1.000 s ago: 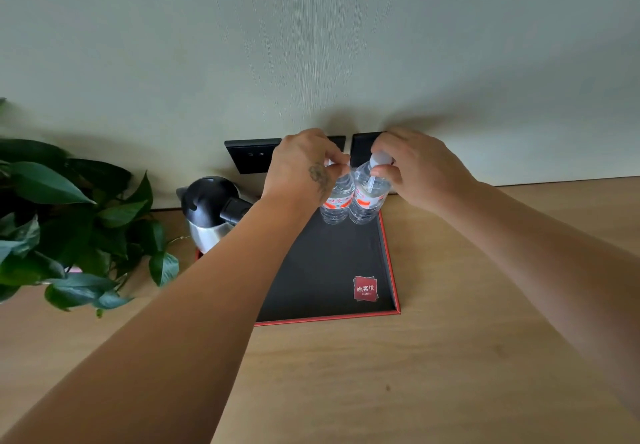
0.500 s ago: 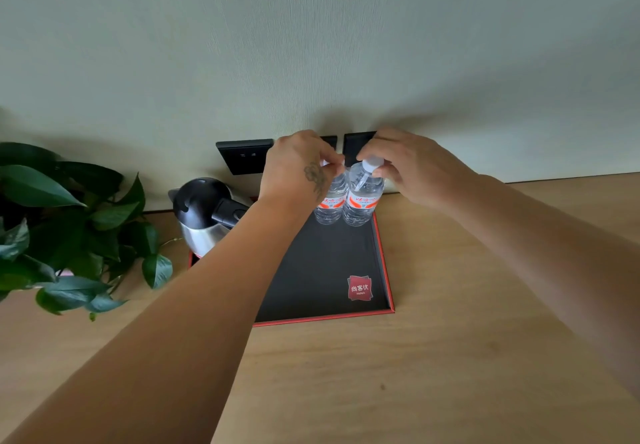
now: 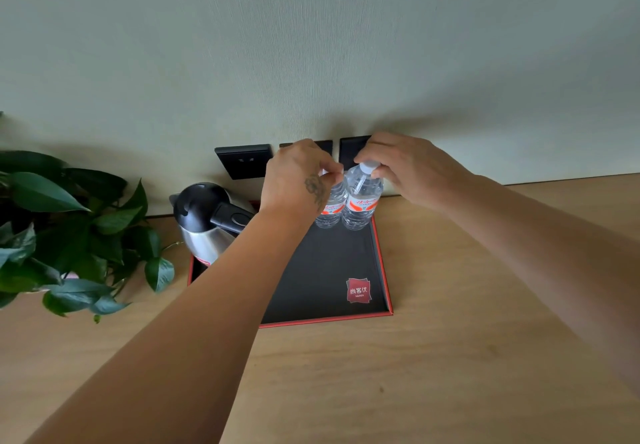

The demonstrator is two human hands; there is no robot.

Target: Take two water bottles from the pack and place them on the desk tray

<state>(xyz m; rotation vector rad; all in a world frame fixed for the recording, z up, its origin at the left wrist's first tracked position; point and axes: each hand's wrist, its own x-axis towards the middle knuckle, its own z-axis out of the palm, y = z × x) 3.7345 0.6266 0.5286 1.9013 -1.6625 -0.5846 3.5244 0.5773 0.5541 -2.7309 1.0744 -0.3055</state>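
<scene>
Two clear water bottles with red-and-white labels stand upright side by side at the far right corner of a black desk tray (image 3: 325,270) with a red rim. My left hand (image 3: 298,180) pinches the top of the left bottle (image 3: 331,206), hiding its cap. My right hand (image 3: 412,168) holds the white cap of the right bottle (image 3: 360,201) with its fingertips. The pack is out of view.
A steel kettle (image 3: 207,222) with a black lid and handle stands on the tray's far left part. A leafy green plant (image 3: 69,235) sits at the left on the wooden desk (image 3: 450,357). Black wall sockets (image 3: 242,161) are behind the bottles.
Both hands stay on the bottle tops. The bottles now stand more upright and square on the tray; the view has shifted slightly.
</scene>
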